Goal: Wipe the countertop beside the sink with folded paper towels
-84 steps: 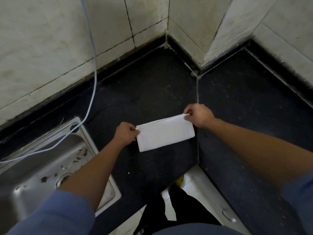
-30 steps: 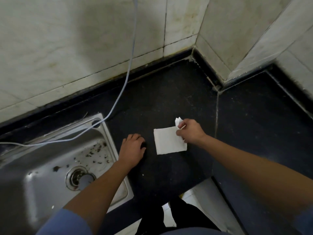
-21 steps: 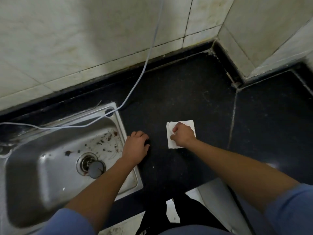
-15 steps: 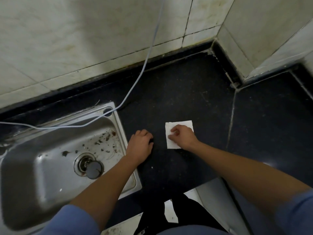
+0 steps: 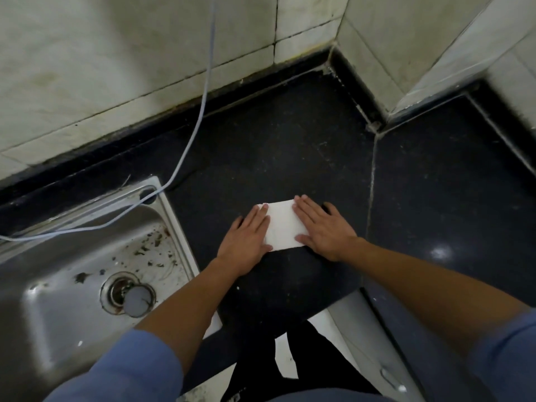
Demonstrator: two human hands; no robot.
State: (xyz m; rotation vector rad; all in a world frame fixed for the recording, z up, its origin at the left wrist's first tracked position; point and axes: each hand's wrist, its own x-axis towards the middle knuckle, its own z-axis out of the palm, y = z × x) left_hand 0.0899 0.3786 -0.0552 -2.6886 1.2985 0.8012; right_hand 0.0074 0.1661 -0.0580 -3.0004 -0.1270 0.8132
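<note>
Head view: folded paper towel [image 5: 282, 227] pressed flat on dark table [image 5: 261, 158] by left hand [image 5: 246, 242] and right hand [image 5: 324, 227], fingers straight, nothing gripped. Sink [image 5: 58, 285] seen left of towel.

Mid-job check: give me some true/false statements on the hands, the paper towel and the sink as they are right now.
1. Both the left hand and the right hand lie flat, fingers straight, on the paper towel. True.
2. The paper towel lies inside the sink. False: it lies on the dark countertop, to the right of the sink.
3. A pale cable hangs down the wall and crosses the sink's back corner. True.
4. The sink basin is spotless. False: dark bits are scattered above the drain.
5. The right hand holds the towel crumpled up in the air. False: the towel is folded and pressed flat on the countertop.
</note>
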